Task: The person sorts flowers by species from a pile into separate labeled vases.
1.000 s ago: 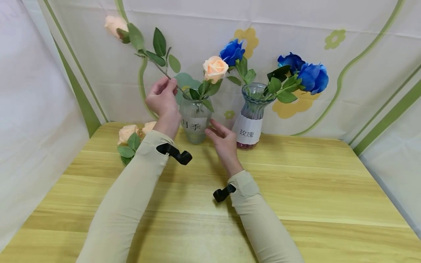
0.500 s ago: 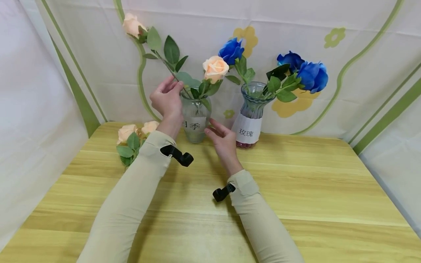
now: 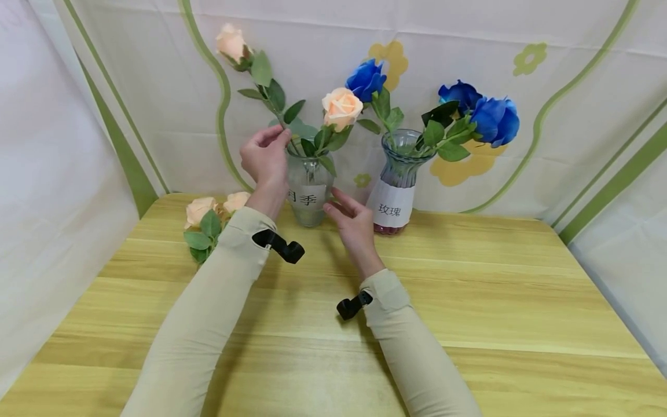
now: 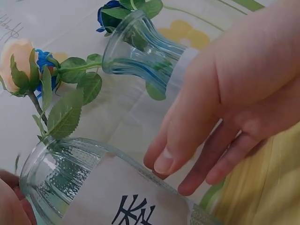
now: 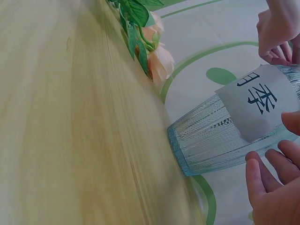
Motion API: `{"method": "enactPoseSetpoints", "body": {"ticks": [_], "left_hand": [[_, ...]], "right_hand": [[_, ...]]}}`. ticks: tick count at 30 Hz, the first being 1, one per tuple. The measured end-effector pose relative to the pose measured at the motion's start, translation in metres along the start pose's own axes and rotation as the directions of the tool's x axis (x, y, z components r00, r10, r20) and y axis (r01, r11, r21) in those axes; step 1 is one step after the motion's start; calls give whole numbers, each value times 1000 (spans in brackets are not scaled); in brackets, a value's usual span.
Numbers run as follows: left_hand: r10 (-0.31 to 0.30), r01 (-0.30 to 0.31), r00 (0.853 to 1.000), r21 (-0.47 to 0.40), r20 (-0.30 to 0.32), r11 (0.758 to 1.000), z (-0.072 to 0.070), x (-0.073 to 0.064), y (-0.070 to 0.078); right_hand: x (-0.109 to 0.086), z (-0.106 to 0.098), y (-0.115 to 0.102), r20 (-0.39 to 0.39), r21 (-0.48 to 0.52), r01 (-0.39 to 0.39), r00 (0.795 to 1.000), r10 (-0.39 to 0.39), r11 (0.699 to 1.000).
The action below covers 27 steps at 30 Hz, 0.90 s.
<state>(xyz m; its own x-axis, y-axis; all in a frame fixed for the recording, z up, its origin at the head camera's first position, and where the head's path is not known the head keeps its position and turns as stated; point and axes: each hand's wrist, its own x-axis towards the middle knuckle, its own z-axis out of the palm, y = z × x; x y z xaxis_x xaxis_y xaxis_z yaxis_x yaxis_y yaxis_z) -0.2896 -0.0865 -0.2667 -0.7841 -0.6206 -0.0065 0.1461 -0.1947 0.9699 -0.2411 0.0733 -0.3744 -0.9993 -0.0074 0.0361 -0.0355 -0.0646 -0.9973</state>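
My left hand pinches the stem of a long peach rose between thumb and fingers, at the left of the clear glass vase's mouth. The bloom leans up and left, and the stem's lower end is hidden by the hand and rim. That clear glass vase stands upright and bears a white paper label with black characters. Another peach rose leans right out of it. Beside the vase's right wall is my right hand, fingers and thumb loosely spread, with fingertips right at the glass.
To the right stands a bluish glass vase with a white label, holding several blue roses. More peach roses lie on the wooden table at the left, partly behind my left arm. A patterned curtain hangs behind the table.
The long peach rose has swung right and stands more upright, as my left hand moved slightly right and down toward the vase mouth. The right hand has stayed in place.
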Motion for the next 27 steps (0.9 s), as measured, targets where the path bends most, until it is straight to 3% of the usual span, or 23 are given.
{"method": "enactPoseSetpoints", "body": {"ticks": [2, 4, 14, 17, 22, 27], "left_hand": [[-6, 5, 1000, 71, 15, 997, 0, -1, 0], [-4, 3, 1000, 90, 16, 996, -1, -1, -1], [18, -20, 1000, 55, 25, 998, -4, -4, -5], [22, -22, 999, 4, 36, 1000, -8, -6, -8], [35, -31, 998, -61, 50, 998, -23, -10, -13], [28, -24, 997, -70, 67, 997, -50, -16, -21]], "right_hand": [[0, 0, 0, -2, 1, 4, 1000, -4, 1000], [0, 0, 0, 0, 5, 10, 1000, -10, 1000], [1, -1, 2, 5, 7, 24, 1000, -24, 1000], [1, -1, 2, 7, 13, 20, 1000, -20, 1000], [1, -1, 3, 1, 7, 26, 1000, -26, 1000], [2, -1, 2, -5, -6, 28, 1000, -28, 1000]]}}
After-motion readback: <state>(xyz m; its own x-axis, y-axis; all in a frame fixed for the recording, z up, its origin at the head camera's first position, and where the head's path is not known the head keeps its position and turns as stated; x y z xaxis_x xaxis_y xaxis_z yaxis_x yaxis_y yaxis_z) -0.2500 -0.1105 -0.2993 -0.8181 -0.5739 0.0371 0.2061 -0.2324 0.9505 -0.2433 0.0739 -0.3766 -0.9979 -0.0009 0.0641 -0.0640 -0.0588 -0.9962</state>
